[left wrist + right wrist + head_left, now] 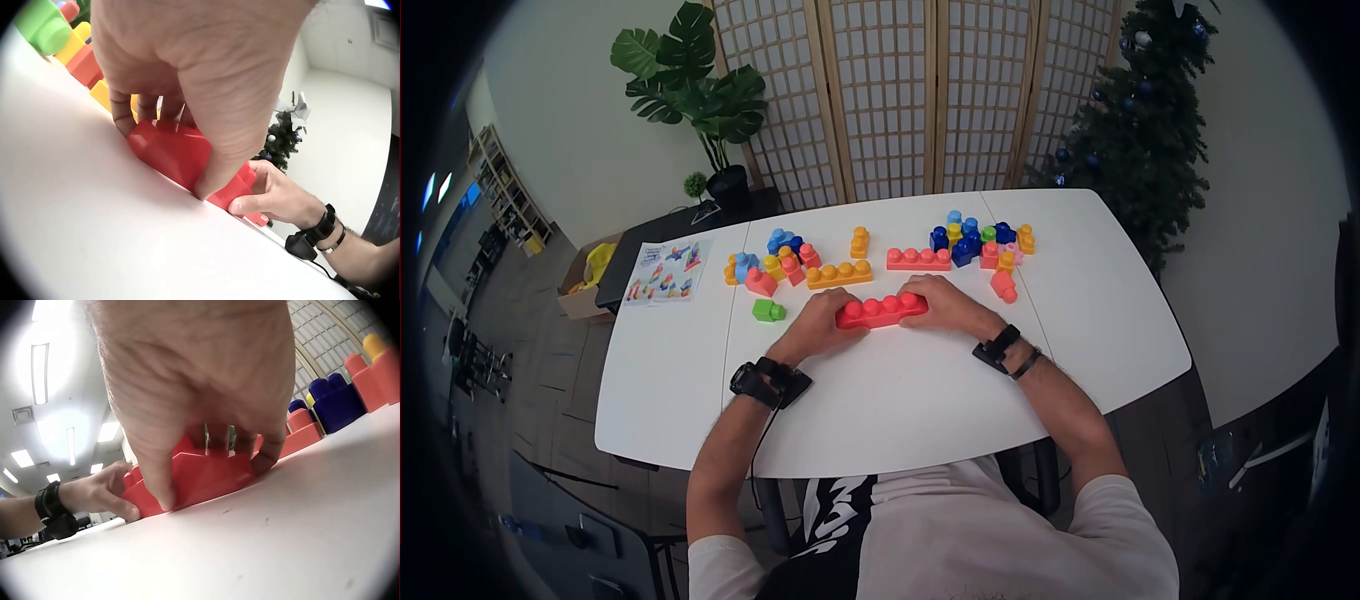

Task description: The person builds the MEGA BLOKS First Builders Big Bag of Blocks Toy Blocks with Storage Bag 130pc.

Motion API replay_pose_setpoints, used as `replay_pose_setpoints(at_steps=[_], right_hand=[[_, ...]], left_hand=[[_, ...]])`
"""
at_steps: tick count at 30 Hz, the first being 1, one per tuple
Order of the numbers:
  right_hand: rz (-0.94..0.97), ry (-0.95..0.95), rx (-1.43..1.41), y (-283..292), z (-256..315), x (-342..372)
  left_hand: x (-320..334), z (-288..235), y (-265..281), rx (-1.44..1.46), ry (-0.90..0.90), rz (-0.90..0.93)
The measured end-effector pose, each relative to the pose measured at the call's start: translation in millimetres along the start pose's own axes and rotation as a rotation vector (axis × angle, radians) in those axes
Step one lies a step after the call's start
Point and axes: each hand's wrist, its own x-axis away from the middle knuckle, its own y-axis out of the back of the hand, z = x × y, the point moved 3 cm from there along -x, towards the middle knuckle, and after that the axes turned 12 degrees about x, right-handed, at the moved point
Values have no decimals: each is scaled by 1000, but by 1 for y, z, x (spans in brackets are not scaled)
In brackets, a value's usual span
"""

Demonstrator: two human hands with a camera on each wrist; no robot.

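Observation:
A long red toy building block (882,311) with a row of round studs lies on the white table, studs up. My left hand (824,325) grips its left end, thumb on the near side and fingers behind, as the left wrist view shows. At the other end my right hand (943,305) holds it the same way, thumb in front and fingers curled behind. In the right wrist view the red block (209,478) sits low at the tabletop between thumb and fingers. Just behind it lie a long coral block (918,261) and a long orange block (839,275).
Several mixed blocks cluster at the back left, with a green block (768,310) nearer me. Another cluster, including dark blue blocks (966,247), stands at the back right; a coral block (1004,287) lies in front. An instruction sheet (666,272) covers the table's left corner.

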Motion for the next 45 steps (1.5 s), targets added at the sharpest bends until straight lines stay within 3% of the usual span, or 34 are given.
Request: replay_pose_setpoints(at_steps=[5,7,9,11,13,15,20,24,30,32,35,45], right_hand=[[-5,46,1,13,10,2],[-69,-134,-179,30,10,5],[-83,-164,-197,47,2,3],[-216,-204,107,57,-20,2],[-287,-161,209,47,-42,4],[-360,-111,314,42,-48,2],[-359,-181,358,33,-57,-7],[-279,-179,306,46,-62,-14],[-269,-129,47,91,13,-16],[-237,2,6,90,34,-13],[-142,49,50,82,47,-7],[-57,20,17,41,32,5]], left_hand=[[0,-3,5,18,47,13],[5,-10,15,13,18,-40],[11,-17,32,-6,15,-62],[14,-22,49,-26,11,-81],[15,-22,64,7,50,-128],[13,-11,69,3,-52,-169],[13,-21,77,0,65,-183],[9,-18,77,-23,14,-176],[0,-39,74,48,-40,-221],[-1,-52,70,132,-121,-310],[1,-58,66,120,-98,-154],[8,-36,38,135,-108,-106]])
